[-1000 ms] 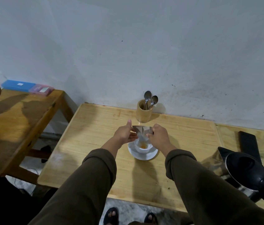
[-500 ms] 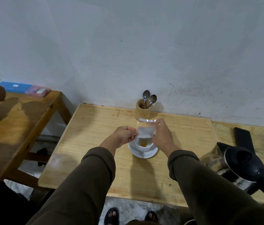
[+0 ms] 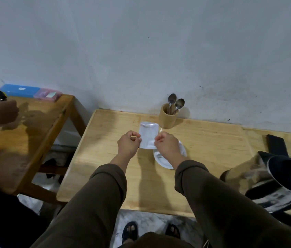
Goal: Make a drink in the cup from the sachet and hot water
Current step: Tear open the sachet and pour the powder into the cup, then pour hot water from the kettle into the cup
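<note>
Centre of frame: sachet [image 3: 148, 135] held flat above table [image 3: 212, 140], pinched at lower corners by left hand [image 3: 129, 144] and right hand [image 3: 167, 147]. Both hands closed on sachet, one at each side. Saucer [image 3: 160, 159] partly hidden under right hand; cup not seen. Spoon holder [image 3: 168, 119] noted just beyond sachet, at wall. Kettle [image 3: 275, 181] noted at right edge. Second table [image 3: 34, 126] at left, another person's hand [image 3: 3, 111] above it.

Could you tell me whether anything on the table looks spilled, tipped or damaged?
Nothing stands out: the table shows no spill, the spoon holder and kettle stand upright, and both hands hold the sachet.
</note>
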The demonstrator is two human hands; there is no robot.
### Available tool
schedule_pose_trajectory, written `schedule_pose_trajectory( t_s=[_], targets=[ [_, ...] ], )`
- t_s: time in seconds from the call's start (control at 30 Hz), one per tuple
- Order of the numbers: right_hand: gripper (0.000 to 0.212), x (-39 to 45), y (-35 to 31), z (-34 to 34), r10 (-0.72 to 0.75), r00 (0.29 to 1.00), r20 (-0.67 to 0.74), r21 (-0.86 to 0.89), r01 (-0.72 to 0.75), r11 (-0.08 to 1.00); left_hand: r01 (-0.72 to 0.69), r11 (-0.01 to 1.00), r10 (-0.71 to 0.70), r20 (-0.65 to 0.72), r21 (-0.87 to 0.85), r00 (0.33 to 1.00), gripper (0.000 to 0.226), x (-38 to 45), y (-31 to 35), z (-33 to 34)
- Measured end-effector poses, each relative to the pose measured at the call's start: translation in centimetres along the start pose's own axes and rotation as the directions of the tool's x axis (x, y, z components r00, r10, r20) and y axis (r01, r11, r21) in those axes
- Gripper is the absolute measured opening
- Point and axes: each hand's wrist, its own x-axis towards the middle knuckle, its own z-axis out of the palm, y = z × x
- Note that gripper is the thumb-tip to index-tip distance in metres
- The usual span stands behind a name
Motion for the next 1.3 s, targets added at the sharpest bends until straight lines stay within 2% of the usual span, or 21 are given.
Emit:
schedule_pose_trajectory(
  t_s=[0.13,0.27,0.4,0.5,0.63,0.83,0.93,1.1,1.2,1.3],
  targets=[
    [0.025,0.5,-0.2,3.0,0.031,0.999,0.041,-0.202,-0.023,0.979,-0.008,0.993,0.005,0.025,0.115,1.000,0.022,0.7,-2.6,-0.6],
    [0.032,0.5,-0.4,5.3,0.066,0.985,0.159,-0.471,0.017,0.882,0.032,0.976,-0.058,0.115,0.216,0.992,0.036,1.6,-4.7,-0.6],
    [0.038,0.7,-0.3,6.8,0.102,0.979,0.177,-0.574,0.018,0.819,0.035,0.968,-0.079,0.172,0.247,0.982,0.049,2.4,-6.0,0.0],
    [0.033,0.9,0.1,7.1,0.152,0.973,0.176,-0.560,-0.028,0.828,0.028,0.963,-0.076,0.169,0.270,0.983,0.051,2.8,-6.9,0.7],
    [0.016,0.6,0.5,7.4,0.104,0.980,0.170,-0.573,0.013,0.819,-0.017,0.936,-0.040,0.154,0.351,0.987,0.044,2.8,-7.7,1.6],
    [0.023,-0.1,-0.6,5.7,0.017,0.996,0.093,-0.445,0.026,0.895,-0.036,0.898,0.017,0.046,0.438,0.999,0.029,2.1,-7.2,2.5],
    [0.023,-0.8,-0.9,4.2,-0.016,1.000,0.003,-0.291,0.017,0.956,-0.019,0.905,0.013,0.019,0.426,1.000,0.030,1.1,-6.7,3.0],
    [0.022,-2.3,-0.3,0.2,-0.090,0.991,-0.102,-0.142,0.075,0.987,-0.038,0.924,0.034,0.017,0.382,0.999,0.037,-2.1,-6.3,5.2],
    [0.028,-4.1,1.1,-3.1,-0.147,0.971,-0.191,-0.102,0.130,0.986,-0.020,0.935,0.034,-0.034,0.353,0.999,0.042,-5.2,-5.9,7.3],
    [0.029,-6.2,3.3,-6.8,-0.202,0.944,-0.262,-0.133,0.172,0.976,0.042,0.954,-0.018,-0.085,0.296,0.996,0.045,-9.1,-5.5,9.7]
  ],
)
